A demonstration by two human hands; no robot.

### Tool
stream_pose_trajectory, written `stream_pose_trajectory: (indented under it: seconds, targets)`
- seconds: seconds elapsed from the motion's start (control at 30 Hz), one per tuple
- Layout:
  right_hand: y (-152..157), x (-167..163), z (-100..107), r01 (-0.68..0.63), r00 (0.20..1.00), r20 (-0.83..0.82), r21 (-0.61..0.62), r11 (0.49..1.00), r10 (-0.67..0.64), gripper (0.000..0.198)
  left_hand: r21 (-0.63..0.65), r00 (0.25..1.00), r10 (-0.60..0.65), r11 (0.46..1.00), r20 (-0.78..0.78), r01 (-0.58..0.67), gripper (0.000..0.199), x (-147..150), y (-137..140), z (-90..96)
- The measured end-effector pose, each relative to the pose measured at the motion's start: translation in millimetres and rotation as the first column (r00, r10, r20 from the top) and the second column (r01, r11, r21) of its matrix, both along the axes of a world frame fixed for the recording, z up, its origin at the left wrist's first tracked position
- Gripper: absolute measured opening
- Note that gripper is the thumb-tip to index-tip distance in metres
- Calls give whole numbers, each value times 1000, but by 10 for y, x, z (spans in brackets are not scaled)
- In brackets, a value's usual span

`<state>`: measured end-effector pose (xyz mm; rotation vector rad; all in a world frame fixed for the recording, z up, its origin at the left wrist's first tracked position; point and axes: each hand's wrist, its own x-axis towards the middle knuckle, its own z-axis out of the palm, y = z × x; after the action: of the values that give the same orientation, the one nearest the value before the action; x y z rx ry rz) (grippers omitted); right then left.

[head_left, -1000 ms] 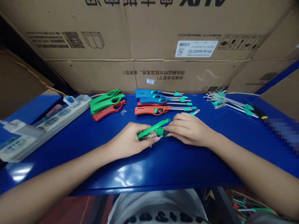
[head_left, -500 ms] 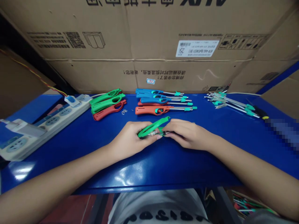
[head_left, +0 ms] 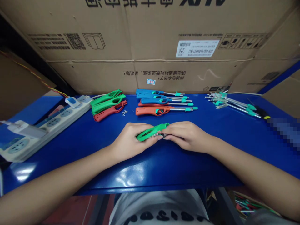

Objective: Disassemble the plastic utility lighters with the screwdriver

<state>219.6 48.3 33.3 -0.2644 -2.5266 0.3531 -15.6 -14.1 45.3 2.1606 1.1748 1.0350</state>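
Observation:
Above the middle of the blue table, my left hand [head_left: 132,139] is closed round a green lighter handle [head_left: 151,132], its finger loop turned up. White and metallic inner parts [head_left: 155,135] show along the handle's near side. My right hand [head_left: 187,136] is closed too, thumb and fingers pinching at the handle's front end, where a small dark piece [head_left: 163,135] shows. The right palm hides anything that runs back from there. Beyond my hands lie long-nosed lighters [head_left: 153,110] in orange and blue, with metal tubes and teal parts.
Green and red handle shells [head_left: 109,104] lie at the back left beside small metal screws [head_left: 125,112]. A white power strip [head_left: 63,115] runs along the left. Metal tubes with teal parts [head_left: 234,104] and a screwdriver [head_left: 261,113] lie at the right. Cardboard [head_left: 154,68] stands behind.
The raised green part of the handle has come down toward the inner parts, narrowing the gap. My right hand has shifted slightly left and nearer to me.

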Motion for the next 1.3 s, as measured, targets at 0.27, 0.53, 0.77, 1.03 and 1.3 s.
stream_pose_trajectory:
  seconds: [0.27,0.53,0.77,1.03,1.3]
  targets:
    - [-24,2,50,4,1000,4,-33,999,-4,22,33,1000,-6,999,13,6,13,5,7,-23]
    - [-24,-2,48,20,1000,-21,4,1000,-20,19,87,1000,0,996,-19,2,13,-9,12,-18]
    - [20,22,22,42,996,-75,40,998,-38,11,93,999,11,996,-52,-6,16,-14,9,6]
    - [-11,1,49,35,999,0,61,998,-35,18,236,998,-46,970,-45,55,8,-5,15,-42]
    - [-45,14,45,-5,1000,29,90,996,3,22,262,994,-81,960,-74,98,11,-44,19,-75]
